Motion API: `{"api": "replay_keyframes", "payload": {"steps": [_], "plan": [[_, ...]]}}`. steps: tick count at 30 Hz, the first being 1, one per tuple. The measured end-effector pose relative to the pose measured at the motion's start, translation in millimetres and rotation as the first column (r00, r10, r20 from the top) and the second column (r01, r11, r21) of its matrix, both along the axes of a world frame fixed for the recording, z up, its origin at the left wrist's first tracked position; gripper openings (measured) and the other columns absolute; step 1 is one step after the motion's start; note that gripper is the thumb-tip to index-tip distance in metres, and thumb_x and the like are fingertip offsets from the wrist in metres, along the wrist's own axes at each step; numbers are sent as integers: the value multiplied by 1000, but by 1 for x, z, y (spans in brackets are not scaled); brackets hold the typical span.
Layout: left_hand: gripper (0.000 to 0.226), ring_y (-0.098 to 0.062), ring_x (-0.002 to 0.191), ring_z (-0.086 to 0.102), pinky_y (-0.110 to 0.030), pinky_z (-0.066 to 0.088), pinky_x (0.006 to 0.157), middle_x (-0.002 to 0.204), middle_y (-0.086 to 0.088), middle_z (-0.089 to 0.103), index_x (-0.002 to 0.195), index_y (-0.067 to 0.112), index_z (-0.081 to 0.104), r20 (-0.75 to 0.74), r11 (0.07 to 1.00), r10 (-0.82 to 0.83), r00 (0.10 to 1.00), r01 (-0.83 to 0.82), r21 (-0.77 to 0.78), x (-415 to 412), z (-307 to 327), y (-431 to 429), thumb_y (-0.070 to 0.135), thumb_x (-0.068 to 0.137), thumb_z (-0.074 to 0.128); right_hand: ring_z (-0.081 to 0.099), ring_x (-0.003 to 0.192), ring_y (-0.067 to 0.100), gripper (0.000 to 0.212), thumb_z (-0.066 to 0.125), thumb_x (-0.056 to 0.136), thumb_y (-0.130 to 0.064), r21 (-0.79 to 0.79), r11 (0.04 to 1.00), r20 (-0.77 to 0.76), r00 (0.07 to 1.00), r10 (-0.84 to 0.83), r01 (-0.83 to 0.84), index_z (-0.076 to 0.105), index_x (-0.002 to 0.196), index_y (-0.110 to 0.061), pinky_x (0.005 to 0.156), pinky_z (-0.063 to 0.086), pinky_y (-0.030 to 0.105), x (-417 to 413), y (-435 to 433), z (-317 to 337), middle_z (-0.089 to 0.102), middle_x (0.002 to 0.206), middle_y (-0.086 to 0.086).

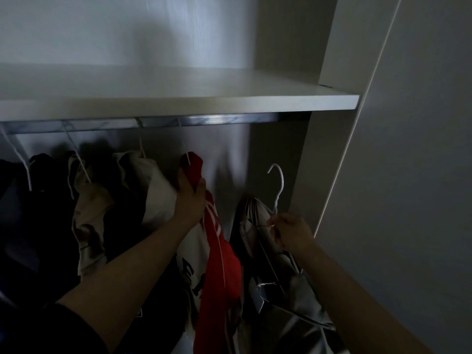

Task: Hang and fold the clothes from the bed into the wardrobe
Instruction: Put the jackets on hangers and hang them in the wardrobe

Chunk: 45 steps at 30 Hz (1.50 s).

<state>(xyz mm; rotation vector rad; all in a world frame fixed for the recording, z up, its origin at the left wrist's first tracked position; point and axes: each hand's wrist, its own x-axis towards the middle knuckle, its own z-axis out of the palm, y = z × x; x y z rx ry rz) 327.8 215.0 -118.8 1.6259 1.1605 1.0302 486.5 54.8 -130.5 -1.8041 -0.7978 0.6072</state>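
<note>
Inside the wardrobe a metal rail (204,120) runs under a white shelf (178,103). A red garment (219,254) hangs from the rail on a white hanger. My left hand (190,198) grips the red garment near its shoulder. My right hand (291,232) grips the neck of a white hanger (278,185) that carries a grey and black garment (288,297). This hanger's hook is below the rail and to the right of the red garment, not on the rail.
Several garments hang on the rail to the left: a white one (153,190), a beige one (89,221) and dark ones (25,226). The wardrobe's side panel (304,175) and a door edge (357,123) stand on the right.
</note>
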Motion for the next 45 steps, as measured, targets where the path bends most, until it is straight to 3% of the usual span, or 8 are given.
{"api": "replay_keyframes", "payload": {"steps": [4,8,12,15,29,33,40,45], "plan": [[66,-29,137,34,-28,25,109,156,-8,24,153,22,-1,-36,994,-109,993,109,-2,-17,-13,-10,46,100,30,46,35,1,39,46,93,-4,-28,1000,20,1000,15,-14,61,57,-15,45,35,18,-5,3,2,54,45,-5],[57,-35,120,52,-48,41,105,140,-16,48,150,18,21,-72,993,-119,990,117,-32,-36,-14,-18,44,100,31,47,37,6,39,46,94,-5,-5,1000,12,1000,19,-19,61,59,-12,44,35,21,-13,11,9,53,42,-4],[40,-26,96,56,-31,41,83,120,-16,59,128,7,43,-213,999,-41,976,38,-19,-53,-11,-15,36,101,37,49,38,-1,31,46,93,-4,18,1000,90,996,-1,-1,67,71,-4,47,38,14,-19,23,25,55,47,-6],[36,-27,98,55,-30,39,82,116,-15,57,119,4,48,-310,999,-45,950,44,-10,-60,-7,-13,34,102,37,51,40,0,28,45,93,-1,39,999,83,996,13,-16,68,78,-1,45,38,12,-24,36,34,56,53,-2],[28,-16,85,48,-22,30,67,90,-2,50,101,5,53,-375,975,67,925,18,219,-74,-13,-24,30,101,40,56,79,28,26,43,94,-6,181,982,128,992,20,-44,65,96,8,75,49,42,-29,104,45,63,90,25],[23,-9,68,50,-18,32,54,75,6,52,95,13,50,-345,967,92,934,0,256,-76,-7,-12,33,101,40,57,79,26,26,43,94,-3,228,973,147,989,4,-38,69,97,3,69,46,32,-27,131,53,63,86,17],[27,-22,79,62,-36,51,74,88,-8,65,99,10,54,-307,958,90,947,2,286,-75,-9,-6,34,100,41,62,100,36,27,45,95,-7,278,960,167,986,-29,-19,70,103,-1,89,50,39,-15,176,68,67,107,23],[29,-16,69,63,-26,49,63,91,-9,68,110,8,52,-305,950,150,941,-52,308,-74,-6,4,34,100,43,62,89,33,27,48,96,-11,215,975,140,990,22,-52,69,105,3,73,51,38,-5,207,56,66,98,22]]}}
